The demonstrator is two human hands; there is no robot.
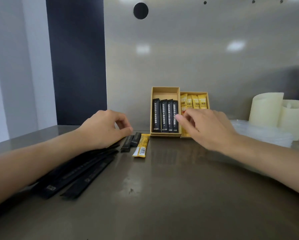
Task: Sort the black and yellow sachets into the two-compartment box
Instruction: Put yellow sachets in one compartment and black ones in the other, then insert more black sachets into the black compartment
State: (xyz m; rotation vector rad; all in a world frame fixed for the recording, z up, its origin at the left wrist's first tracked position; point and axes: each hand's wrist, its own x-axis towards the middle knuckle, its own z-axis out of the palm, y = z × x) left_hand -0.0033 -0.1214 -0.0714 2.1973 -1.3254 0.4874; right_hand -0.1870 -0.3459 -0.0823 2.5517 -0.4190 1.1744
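A tan two-compartment box (165,90) leans against the steel back wall. Its left compartment holds several black sachets (164,117); its right compartment holds several yellow sachets (195,101). On the table lie two short black sachets (131,142) and one yellow sachet (141,145), just left of the box. Several long black sachets (79,172) lie under my left forearm. My left hand (104,128) hovers over the loose sachets, fingers curled, holding nothing. My right hand (205,126) is in front of the box, fingers apart, empty, hiding the lower yellow compartment.
The table (171,196) is polished steel. Cream plastic containers (276,112) and a clear plastic bag (263,131) sit at the right by the wall. A dark panel (77,63) stands at the back left.
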